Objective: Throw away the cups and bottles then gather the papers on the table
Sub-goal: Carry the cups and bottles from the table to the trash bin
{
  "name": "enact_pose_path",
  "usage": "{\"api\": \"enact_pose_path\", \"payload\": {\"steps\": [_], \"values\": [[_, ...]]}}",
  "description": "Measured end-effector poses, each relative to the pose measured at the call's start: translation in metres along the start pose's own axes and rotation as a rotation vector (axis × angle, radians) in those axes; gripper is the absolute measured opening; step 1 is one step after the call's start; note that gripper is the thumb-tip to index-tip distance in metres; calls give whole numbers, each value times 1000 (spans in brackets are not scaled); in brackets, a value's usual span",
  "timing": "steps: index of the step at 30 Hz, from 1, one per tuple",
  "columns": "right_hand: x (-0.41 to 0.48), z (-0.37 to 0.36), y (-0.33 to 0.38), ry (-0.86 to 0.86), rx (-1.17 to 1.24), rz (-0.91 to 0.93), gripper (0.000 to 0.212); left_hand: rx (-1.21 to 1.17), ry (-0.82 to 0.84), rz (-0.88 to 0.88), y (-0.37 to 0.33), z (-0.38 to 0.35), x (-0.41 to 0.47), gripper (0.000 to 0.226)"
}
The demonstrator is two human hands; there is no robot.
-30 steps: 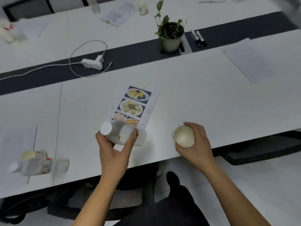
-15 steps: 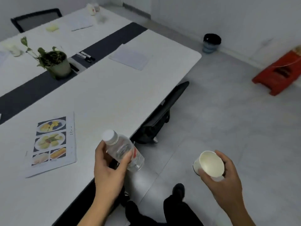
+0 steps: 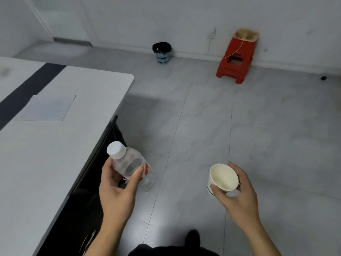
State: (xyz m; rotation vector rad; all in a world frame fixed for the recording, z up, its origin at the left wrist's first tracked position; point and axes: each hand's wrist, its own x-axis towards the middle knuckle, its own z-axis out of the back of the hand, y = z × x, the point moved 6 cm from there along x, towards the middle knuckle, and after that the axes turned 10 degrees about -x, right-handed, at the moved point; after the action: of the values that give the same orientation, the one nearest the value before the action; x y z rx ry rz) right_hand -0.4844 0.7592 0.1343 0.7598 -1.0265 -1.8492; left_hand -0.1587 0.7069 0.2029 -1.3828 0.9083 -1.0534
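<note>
My left hand [image 3: 116, 189] grips a clear plastic bottle [image 3: 129, 163] with a white cap and a red label, tilted, cap up-left, just off the table's right edge. My right hand [image 3: 238, 193] holds a white paper cup [image 3: 222, 179] with its empty inside facing me, out over the floor. A small blue waste bin [image 3: 162, 52] with a black liner stands by the far wall, well ahead of both hands. One sheet of paper [image 3: 46, 109] lies on the white table [image 3: 36, 154] at the left.
A red plastic stool [image 3: 237, 58] with something tan on top stands against the far wall, right of the bin. Grey tiled floor lies between me and the bin. A black chair [image 3: 110, 137] is tucked under the table edge. My dark shoe [image 3: 191, 237] shows at the bottom.
My view has swung right, away from the table toward the floor and the wall. The bin and stool now sit ahead. Both hands keep their hold on the bottle and cup.
</note>
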Motion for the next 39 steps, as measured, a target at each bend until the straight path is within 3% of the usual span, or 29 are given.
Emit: {"api": "enact_pose_path", "payload": {"steps": [5, 12, 18, 23, 29, 34, 39], "values": [[76, 24, -5, 40, 8, 26, 77, 12, 0, 5, -2, -67, 32, 69], [213, 4, -24, 95, -56, 37, 81, 47, -15, 109, 60, -143, 107, 68], [375, 4, 17, 120, -108, 87, 77, -11, -35, 137, 72, -256, 236, 68], [509, 23, 66, 63, -101, 155, 77, -41, 73, 85, 49, -367, 357, 71], [658, 31, 54, -34, -94, 108, 85, 20, 190, 43, 62, -489, 471, 66], [818, 14, 54, 12, -63, 96, 86, 57, 109, 66, 86, -585, 573, 64], [978, 0, 120, 108, -67, 224, 82, 83, -26, 47, 63, -650, 679, 63]]}}
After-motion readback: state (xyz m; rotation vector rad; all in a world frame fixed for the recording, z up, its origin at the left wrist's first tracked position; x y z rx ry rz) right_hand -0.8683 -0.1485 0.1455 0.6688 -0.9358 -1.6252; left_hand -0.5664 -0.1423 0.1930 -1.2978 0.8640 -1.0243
